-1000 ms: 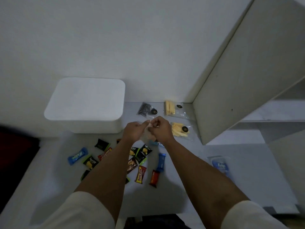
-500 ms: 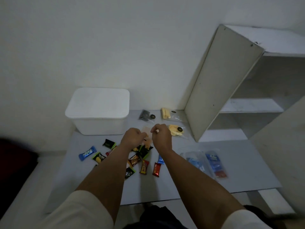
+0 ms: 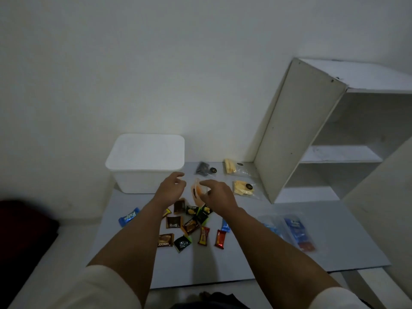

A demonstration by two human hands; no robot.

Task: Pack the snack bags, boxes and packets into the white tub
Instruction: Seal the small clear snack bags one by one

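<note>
The white tub [image 3: 146, 166] sits lidded at the back left of the worktop [image 3: 267, 259], hard against the wall, its near wall facing the hands. Just at its four o'clock, the left hand [image 3: 171, 188] hovers with fingers loosely spread, holding nothing, close to the tub's near right corner. The right hand [image 3: 217, 196] is apart from it, fingers relaxed over a clear bag with orange contents [image 3: 197, 192]; whether it touches that bag, I cannot tell. Between and under the forearms lies a scatter of small snack packets [image 3: 189, 221], brown, black-green, red. At nine o'clock from them a blue packet [image 3: 129, 217] lies alone near the worktop's left edge. At twelve o'clock, by the back wall, a dark bag [image 3: 204, 168] and two bags of yellow sticks [image 3: 242, 188]. At three o'clock, blurred blue packs [image 3: 296, 230] lie toward the right edge. A white shelf unit [image 3: 330, 139] stands on the worktop's back right. Open grey surface runs along the near edge.
</note>
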